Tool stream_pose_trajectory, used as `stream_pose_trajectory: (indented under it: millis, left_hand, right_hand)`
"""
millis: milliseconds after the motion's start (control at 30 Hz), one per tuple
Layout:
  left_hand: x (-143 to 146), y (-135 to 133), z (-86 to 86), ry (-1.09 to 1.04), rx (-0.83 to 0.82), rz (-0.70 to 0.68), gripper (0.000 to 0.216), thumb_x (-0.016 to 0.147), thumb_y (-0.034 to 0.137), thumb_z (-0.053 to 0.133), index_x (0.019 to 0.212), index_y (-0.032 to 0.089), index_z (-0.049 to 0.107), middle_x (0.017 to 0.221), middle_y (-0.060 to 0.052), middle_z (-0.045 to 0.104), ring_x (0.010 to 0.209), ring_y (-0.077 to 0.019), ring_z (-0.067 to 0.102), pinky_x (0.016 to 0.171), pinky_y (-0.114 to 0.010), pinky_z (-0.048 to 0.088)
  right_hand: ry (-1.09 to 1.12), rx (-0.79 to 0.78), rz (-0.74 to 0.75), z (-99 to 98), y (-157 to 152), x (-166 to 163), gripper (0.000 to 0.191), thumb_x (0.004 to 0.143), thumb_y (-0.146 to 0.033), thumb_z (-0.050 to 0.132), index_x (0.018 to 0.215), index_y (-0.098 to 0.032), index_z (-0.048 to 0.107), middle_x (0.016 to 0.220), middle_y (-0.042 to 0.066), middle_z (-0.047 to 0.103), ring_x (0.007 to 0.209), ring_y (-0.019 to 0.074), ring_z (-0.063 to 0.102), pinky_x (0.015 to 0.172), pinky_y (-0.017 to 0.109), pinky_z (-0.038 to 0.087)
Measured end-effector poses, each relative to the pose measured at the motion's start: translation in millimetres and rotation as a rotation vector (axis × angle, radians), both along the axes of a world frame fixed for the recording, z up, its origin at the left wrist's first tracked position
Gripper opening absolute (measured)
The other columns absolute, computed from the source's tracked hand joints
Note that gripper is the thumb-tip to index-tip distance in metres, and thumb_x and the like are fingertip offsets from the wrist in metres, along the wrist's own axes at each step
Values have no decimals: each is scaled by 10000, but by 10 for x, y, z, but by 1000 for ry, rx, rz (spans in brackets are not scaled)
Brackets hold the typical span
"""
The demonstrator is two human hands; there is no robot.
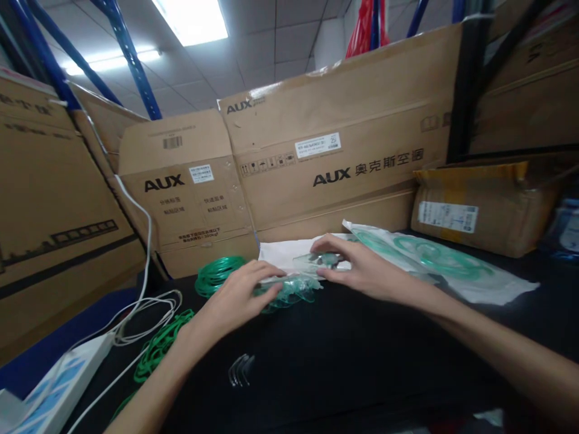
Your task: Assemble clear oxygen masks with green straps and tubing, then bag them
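Observation:
My left hand (239,298) rests on a clear green-tinted plastic mask (292,288) lying on the black table (344,355), its fingers curled over it. My right hand (357,268) pinches the top of the same clear plastic piece (316,260) with thumb and fingertips. A coil of green tubing (217,272) lies just left of my left hand. Behind my hands lies a white sheet or bag (289,250).
Sealed clear bags with green tubing (434,262) lie at the right. More green tubing (158,349), white cables (140,307) and a white power strip (58,389) sit at the left. Small clear clips (239,369) lie near me. AUX cardboard boxes (344,150) wall the back.

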State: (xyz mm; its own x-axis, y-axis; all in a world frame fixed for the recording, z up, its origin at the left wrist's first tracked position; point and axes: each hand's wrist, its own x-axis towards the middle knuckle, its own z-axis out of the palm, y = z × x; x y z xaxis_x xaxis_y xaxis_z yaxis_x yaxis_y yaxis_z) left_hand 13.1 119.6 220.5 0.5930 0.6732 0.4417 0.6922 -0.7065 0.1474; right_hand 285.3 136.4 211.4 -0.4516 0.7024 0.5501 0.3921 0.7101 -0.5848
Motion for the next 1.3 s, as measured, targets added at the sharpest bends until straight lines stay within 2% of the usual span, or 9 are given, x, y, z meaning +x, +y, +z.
stream_pose_trajectory:
  millis: [67,167,333,467,667,833,1033,1133,1300]
  left_hand:
    - [115,220,-22,-11,-22,-34,216,998,314,561,1118,227,718,1128,-41,732,1071,-215,656,981,-342,488]
    - [196,395,-190,-53,-25,-47,232,1009,349,544,1079,211,716,1094,-42,735,1033,-207,664,955,-331,492]
    - [167,426,-409,-63,-18,-55,232,984,363,586,1115,217,709,1110,-54,727,1064,-220,649,979,-346,479]
    - [138,423,-410,-80,-52,-56,233,971,375,609,1121,232,716,1127,-44,733,1083,-220,650,996,-342,476]
    - [127,413,-388,-91,-83,-69,243,968,376,626,1149,240,715,1160,-35,736,1102,-214,655,1008,-330,471]
    - [115,413,-389,-95,-89,-90,237,959,359,651,1156,247,717,1161,-26,738,1102,-208,658,996,-309,471]
    - [90,443,-424,-102,-78,-112,244,975,376,627,1154,230,706,1152,-38,729,1099,-210,652,989,-316,473]
    - [68,481,-453,-97,-72,-132,252,966,394,637,1150,235,706,1142,-43,729,1086,-217,657,977,-327,484]
    - [46,507,-491,-101,-56,-132,234,957,393,652,1133,248,704,1128,-32,732,1074,-213,663,967,-322,486]
  right_hand:
    - [-40,7,24,-43,220,-40,301,886,-265,652,1174,-200,594,1193,79,673,1075,240,633,950,380,485]
    - [21,-38,11,-232,417,-82,318,897,-225,626,1206,-155,595,1166,102,680,1018,223,650,883,347,505]
    - [-85,12,5,-430,399,-45,327,919,-212,610,1240,-160,639,1192,95,706,1047,226,656,934,348,479]
    - [-147,48,-28,-423,347,-4,321,920,-219,610,1233,-160,642,1198,108,711,1101,248,653,975,360,465]
    - [-247,-5,-6,-415,313,11,351,924,-288,631,1254,-171,650,1188,108,722,1063,255,669,929,355,500]
    - [-330,26,-69,-435,285,6,449,964,-321,575,1368,-128,614,1314,169,678,1214,305,625,1037,397,455]
    - [-346,105,78,-407,267,3,435,973,-285,579,1405,-235,605,1278,95,713,1173,266,661,1032,360,459]
    - [-356,58,95,-445,293,-9,439,1005,-298,529,1438,-239,571,1336,103,680,1245,277,625,1062,378,447]
    - [-393,56,72,-531,342,-26,474,986,-352,574,1449,-253,557,1320,117,688,1212,296,647,1044,398,468]
